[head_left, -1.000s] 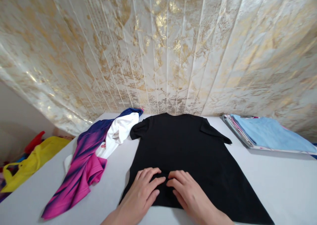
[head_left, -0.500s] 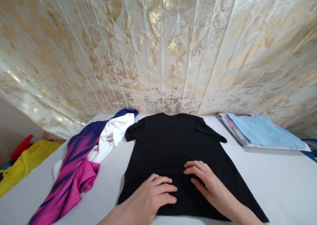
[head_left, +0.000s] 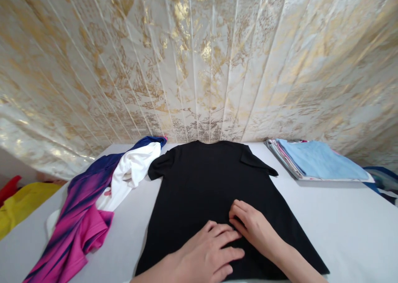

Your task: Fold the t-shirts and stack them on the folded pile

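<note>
A black T-shirt (head_left: 214,183) lies spread flat with its collar at the far side and its hem toward me. My left hand (head_left: 214,252) rests low on the shirt, fingers stretched and apart, holding nothing. Just beyond and to its right, my right hand (head_left: 253,225) is over the shirt's lower middle with its fingers curled and the thumb drawn in against them. Whatever may be between those fingertips is hidden. The left fingertips come very close to the right thumb.
On the white table (head_left: 323,216), a purple-and-pink garment (head_left: 83,208) and a crumpled white one (head_left: 133,164) lie at left. A folded stack topped by light-blue cloth (head_left: 320,158) sits at back right. Yellow cloth (head_left: 27,202) is beyond the left edge. A gold-patterned curtain (head_left: 199,67) hangs behind.
My left hand has slid right, closer to my right hand. The right hand's fingers have drawn together into a pinch. The whole view has shifted slightly.
</note>
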The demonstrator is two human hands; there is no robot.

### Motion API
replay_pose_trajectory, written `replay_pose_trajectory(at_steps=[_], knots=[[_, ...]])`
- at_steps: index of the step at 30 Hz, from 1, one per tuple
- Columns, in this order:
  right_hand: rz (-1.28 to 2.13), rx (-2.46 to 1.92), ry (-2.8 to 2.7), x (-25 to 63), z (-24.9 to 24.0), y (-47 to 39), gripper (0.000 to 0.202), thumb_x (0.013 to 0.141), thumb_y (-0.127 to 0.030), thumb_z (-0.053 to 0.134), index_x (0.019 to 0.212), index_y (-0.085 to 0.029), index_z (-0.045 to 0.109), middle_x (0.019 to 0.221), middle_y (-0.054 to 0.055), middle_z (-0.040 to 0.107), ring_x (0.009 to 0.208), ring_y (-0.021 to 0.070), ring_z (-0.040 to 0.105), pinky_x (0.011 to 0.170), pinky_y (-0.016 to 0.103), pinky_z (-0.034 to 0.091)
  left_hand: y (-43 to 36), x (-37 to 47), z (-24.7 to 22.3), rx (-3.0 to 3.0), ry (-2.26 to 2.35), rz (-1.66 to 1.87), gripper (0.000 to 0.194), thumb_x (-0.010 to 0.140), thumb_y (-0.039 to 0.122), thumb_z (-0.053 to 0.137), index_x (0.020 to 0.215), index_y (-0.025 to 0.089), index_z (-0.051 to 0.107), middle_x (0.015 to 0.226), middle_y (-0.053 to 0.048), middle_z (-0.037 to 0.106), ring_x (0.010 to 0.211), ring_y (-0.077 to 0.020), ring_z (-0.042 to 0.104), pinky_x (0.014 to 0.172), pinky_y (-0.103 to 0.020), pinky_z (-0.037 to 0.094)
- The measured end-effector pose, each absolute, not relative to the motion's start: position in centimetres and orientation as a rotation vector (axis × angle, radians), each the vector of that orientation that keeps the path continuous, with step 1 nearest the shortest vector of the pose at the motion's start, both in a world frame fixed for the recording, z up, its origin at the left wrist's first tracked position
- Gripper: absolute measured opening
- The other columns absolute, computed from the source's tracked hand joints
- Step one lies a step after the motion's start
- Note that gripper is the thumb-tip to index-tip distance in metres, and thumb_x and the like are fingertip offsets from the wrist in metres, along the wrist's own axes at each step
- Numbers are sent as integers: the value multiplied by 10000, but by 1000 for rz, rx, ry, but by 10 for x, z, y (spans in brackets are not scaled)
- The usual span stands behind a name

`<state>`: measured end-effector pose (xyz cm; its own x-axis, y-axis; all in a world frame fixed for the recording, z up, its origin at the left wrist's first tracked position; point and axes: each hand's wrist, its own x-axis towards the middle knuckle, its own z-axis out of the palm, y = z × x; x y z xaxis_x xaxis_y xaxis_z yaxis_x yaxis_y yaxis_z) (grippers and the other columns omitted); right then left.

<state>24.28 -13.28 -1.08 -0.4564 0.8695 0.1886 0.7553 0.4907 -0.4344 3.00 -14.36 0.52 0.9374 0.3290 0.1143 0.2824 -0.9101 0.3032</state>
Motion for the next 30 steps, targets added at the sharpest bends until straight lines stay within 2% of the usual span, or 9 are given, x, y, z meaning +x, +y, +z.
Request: replay_pose_trajectory(at_steps=[3,6,9,12,16,19,23,26,30], knots=[[482,-1322,-2367,248,-2,-138,156,910,-122,475,793,-222,505,837,4,564,774,152,555,685,265,460,-149,26,-5,2872,370,252,277,1004,362,412,1240,255,511,1429,-35,454,1283,-206,409,931,-322,375],[387,-1310,-2358,247,5,-133,154,926,-145,462,801,-221,509,829,8,569,781,158,544,703,281,449,-150,23,-3,2827,372,241,272,1009,349,403,1231,243,520,1435,-23,453,1302,-195,391,954,-312,365],[213,-1283,-2401,239,3,-120,150,930,-165,471,799,-215,524,825,14,580,779,171,534,729,314,432,-148,22,9,2764,406,160,310,988,317,455,1279,214,486,1436,-29,458,1317,-207,382,989,-336,351],[116,-1285,-2438,233,-7,-112,154,929,-163,474,795,-211,531,808,13,586,756,173,534,709,316,421,-146,19,17,2739,424,115,332,994,299,430,1311,202,458,1458,-49,431,1342,-226,360,1005,-368,335],[167,-1336,-2420,235,-19,-108,133,931,-167,484,813,-209,530,819,10,590,759,170,539,711,314,424,-148,18,15,2692,447,157,345,986,381,449,1292,225,473,1467,-60,415,1352,-240,338,1003,-383,323],[266,-1355,-2376,238,-21,-105,111,922,-168,508,823,-211,534,831,7,594,776,167,545,723,309,438,-150,23,13,2682,496,191,379,926,450,545,1242,243,512,1415,-74,451,1296,-264,384,976,-392,341],[336,-1333,-2354,239,-13,-108,116,920,-161,492,832,-217,543,849,10,602,813,174,560,769,331,458,-154,35,11,2721,630,218,454,898,396,589,1305,239,464,1235,-69,548,1108,-247,489,910,-378,381],[311,-1336,-2340,244,-4,-125,159,929,-146,432,964,-230,562,989,42,625,920,195,584,840,373,465,-155,38,5,2783,616,245,366,919,358,555,1271,276,495,1179,-48,561,1048,-225,516,871,-357,390],[191,-1421,-2350,276,-12,-150,296,941,-224,429,1221,-264,516,1310,78,552,1168,219,542,941,399,453,-155,32,-4,2858,463,283,292,955,326,513,1244,285,500,1389,-30,472,1251,-232,429,943,-361,351]])
